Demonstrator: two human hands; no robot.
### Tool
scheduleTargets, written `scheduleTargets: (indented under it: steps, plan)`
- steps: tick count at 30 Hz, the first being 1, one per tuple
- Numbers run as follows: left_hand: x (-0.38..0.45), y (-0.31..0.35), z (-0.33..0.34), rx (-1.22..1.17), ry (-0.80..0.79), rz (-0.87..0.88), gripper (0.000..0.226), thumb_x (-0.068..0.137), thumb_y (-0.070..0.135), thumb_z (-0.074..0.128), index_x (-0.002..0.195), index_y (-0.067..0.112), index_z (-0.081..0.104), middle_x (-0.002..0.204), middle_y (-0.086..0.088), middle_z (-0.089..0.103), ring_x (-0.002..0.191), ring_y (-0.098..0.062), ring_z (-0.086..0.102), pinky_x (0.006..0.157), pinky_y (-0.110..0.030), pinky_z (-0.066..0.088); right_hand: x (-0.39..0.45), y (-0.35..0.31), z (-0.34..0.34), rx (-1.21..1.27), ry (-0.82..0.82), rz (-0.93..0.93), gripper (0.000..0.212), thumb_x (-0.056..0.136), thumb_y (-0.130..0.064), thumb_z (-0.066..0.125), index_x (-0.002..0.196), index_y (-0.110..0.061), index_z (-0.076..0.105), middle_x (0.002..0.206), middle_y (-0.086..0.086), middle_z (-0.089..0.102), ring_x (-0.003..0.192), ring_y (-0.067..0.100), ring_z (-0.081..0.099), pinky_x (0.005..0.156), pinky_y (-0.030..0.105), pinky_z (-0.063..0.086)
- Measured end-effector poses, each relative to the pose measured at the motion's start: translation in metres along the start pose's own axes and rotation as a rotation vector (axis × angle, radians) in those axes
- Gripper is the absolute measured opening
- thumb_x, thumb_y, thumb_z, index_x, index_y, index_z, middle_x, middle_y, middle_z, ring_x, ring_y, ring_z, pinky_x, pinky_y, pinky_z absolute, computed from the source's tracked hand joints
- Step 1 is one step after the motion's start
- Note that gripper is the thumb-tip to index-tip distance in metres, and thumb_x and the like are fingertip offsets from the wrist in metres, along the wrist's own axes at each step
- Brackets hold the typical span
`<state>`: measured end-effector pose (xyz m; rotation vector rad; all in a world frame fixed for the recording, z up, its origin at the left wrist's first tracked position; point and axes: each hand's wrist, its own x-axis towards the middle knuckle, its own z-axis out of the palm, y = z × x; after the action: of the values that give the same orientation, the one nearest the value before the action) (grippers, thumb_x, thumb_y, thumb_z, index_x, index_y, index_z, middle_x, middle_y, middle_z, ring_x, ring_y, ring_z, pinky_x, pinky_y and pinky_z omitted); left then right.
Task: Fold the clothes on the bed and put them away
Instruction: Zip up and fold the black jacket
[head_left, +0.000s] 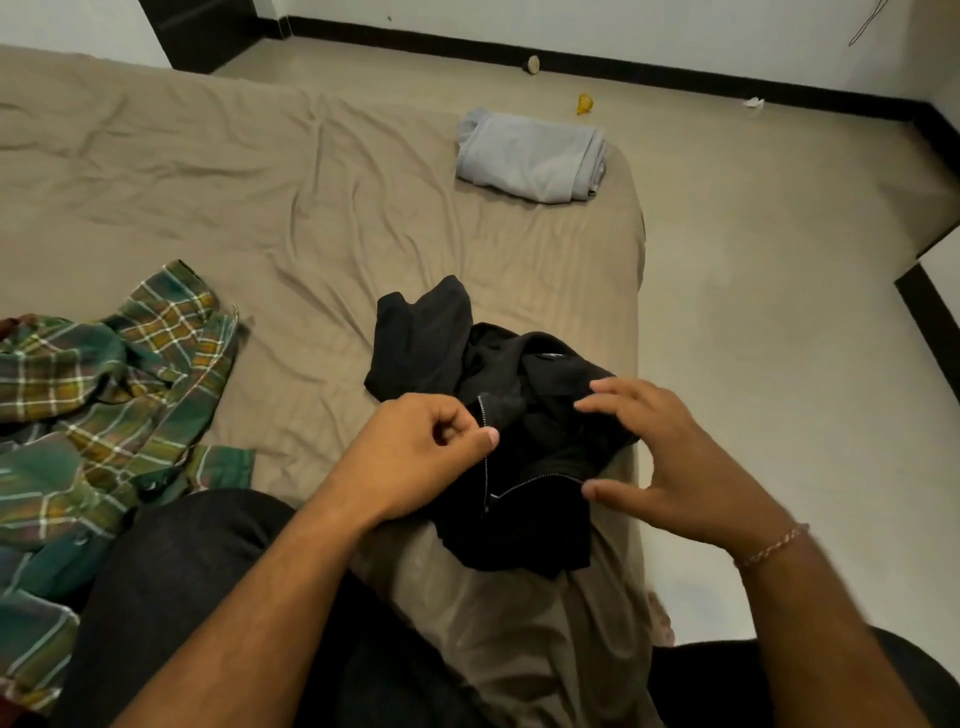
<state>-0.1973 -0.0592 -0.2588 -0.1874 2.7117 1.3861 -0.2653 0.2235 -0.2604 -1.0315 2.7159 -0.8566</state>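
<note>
1. A black zip-up garment (498, 415) lies crumpled on the near right part of the bed (311, 197), close to the bed's right edge, just in front of the person's knees. A sleeve or panel of it sticks out toward the upper left.

2. The left hand (415, 457) has its fingers curled in, with thumb and forefinger pinching the garment at the zipper (485, 441) edge.

3. The right hand (670, 462) hovers over the garment's right side with its fingers spread and relaxed; fingertips and thumb are at or just touching the cloth, gripping nothing.

4. The garment looks soft, limp and fairly thick, like fleece or sweatshirt knit. It will likely sag and bunch wherever it is not supported, so pinching one point only drags a fold along.

5. The zipper line is the one firm feature. Judging from this, holding both zipper edges, or the shoulders, and shaking it flat on the bed should work better than tugging the middle.

6. It seems light enough for two hands with no strain, and not fragile; the zipper teeth might snag the knit if pulled across it.

7. A grey folded garment (535, 156) sits near the far right corner of the bed, well apart.

8. A green plaid shirt (104, 405) lies unfolded at the left, beside the person's leg, so much of the task seems left.
</note>
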Motion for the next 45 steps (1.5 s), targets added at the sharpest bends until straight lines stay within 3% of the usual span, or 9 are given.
scheduleTargets:
  steps: [3, 8, 14, 18, 21, 29, 33, 39, 45]
  plan:
    - [0.001, -0.002, 0.012, 0.250, -0.066, -0.039, 0.035, 0.081, 0.064, 0.075, 0.097, 0.034, 0.067, 0.081, 0.013, 0.070, 0.073, -0.002, 0.064, 0.067, -0.030, 0.055, 0.001, 0.015, 0.018, -0.148, 0.001, 0.017, 0.038, 0.079, -0.023, 0.083, 0.113, -0.033, 0.071, 0.146, -0.004, 0.049, 0.129, 0.021, 0.046, 0.106, 0.045, 0.048]
    - [0.011, 0.009, 0.031, 0.144, 0.026, 0.149, 0.086, 0.085, 0.023, 0.067, 0.156, 0.045, 0.025, 0.091, 0.010, 0.070, 0.078, -0.010, 0.068, 0.077, -0.041, 0.060, 0.020, -0.003, 0.002, -0.307, 0.359, -0.049, 0.023, 0.092, -0.020, 0.063, 0.107, -0.031, 0.077, 0.091, -0.007, 0.062, 0.081, 0.020, 0.058, 0.065, 0.036, 0.052]
    - [0.004, 0.021, 0.029, -0.098, 0.098, 0.360, 0.099, 0.091, 0.009, 0.063, 0.164, 0.044, 0.007, 0.078, -0.002, 0.064, 0.065, -0.020, 0.062, 0.068, -0.044, 0.056, 0.019, -0.032, 0.000, -0.210, 0.830, -0.042, 0.029, 0.096, -0.006, 0.057, 0.117, -0.009, 0.075, 0.099, 0.007, 0.077, 0.084, 0.027, 0.072, 0.077, 0.037, 0.058]
    - [0.013, 0.012, 0.032, -0.133, 0.062, 0.235, 0.088, 0.097, 0.028, 0.066, 0.166, 0.036, 0.011, 0.152, 0.014, 0.050, 0.136, 0.000, 0.050, 0.117, -0.031, 0.042, 0.040, -0.023, 0.021, -0.076, 0.447, 0.049, 0.054, 0.099, -0.005, 0.047, 0.151, -0.019, 0.049, 0.129, 0.012, 0.066, 0.109, 0.027, 0.062, 0.098, 0.029, 0.046]
    - [0.012, 0.015, 0.033, -0.222, -0.005, 0.166, 0.087, 0.098, 0.026, 0.067, 0.165, 0.037, 0.013, 0.151, 0.027, 0.042, 0.135, 0.012, 0.045, 0.114, -0.017, 0.038, 0.037, -0.014, 0.034, 0.025, 0.066, 0.272, 0.082, 0.103, -0.011, 0.051, 0.163, -0.043, 0.006, 0.146, 0.009, 0.055, 0.117, 0.025, 0.061, 0.098, 0.036, 0.050]
    - [0.005, 0.022, 0.032, -0.224, 0.011, 0.186, 0.089, 0.086, 0.003, 0.062, 0.163, 0.031, 0.026, 0.144, 0.009, 0.056, 0.127, 0.000, 0.055, 0.110, -0.023, 0.046, 0.023, -0.030, 0.041, 0.320, 0.510, 0.225, 0.040, 0.090, -0.003, 0.072, 0.117, -0.025, 0.050, 0.075, -0.005, 0.058, 0.070, 0.015, 0.061, 0.067, 0.024, 0.053]
    - [0.003, 0.020, 0.033, -0.317, 0.025, 0.209, 0.088, 0.084, 0.004, 0.057, 0.161, 0.037, 0.030, 0.120, -0.005, 0.066, 0.099, -0.026, 0.068, 0.090, -0.045, 0.058, 0.017, -0.039, 0.035, 0.534, 0.386, -0.011, 0.030, 0.092, -0.007, 0.073, 0.115, -0.016, 0.058, 0.106, -0.005, 0.068, 0.104, 0.022, 0.068, 0.091, 0.038, 0.058]
    - [0.006, 0.013, 0.033, -0.449, 0.036, 0.178, 0.085, 0.083, 0.005, 0.051, 0.159, 0.038, 0.033, 0.104, -0.003, 0.064, 0.091, -0.042, 0.059, 0.086, -0.050, 0.055, 0.015, -0.026, 0.043, 0.019, 0.067, -0.091, 0.049, 0.084, -0.031, 0.083, 0.128, -0.032, 0.061, 0.150, -0.011, 0.042, 0.144, 0.012, 0.038, 0.117, 0.040, 0.042]
    - [0.006, 0.016, 0.036, -0.293, 0.053, 0.168, 0.088, 0.087, 0.006, 0.057, 0.161, 0.042, 0.026, 0.133, 0.012, 0.054, 0.097, 0.000, 0.060, 0.081, -0.019, 0.052, 0.021, -0.020, 0.050, 0.080, 0.096, -0.004, 0.054, 0.088, -0.039, 0.078, 0.136, -0.034, 0.055, 0.131, -0.015, 0.057, 0.124, 0.005, 0.052, 0.107, 0.032, 0.048]
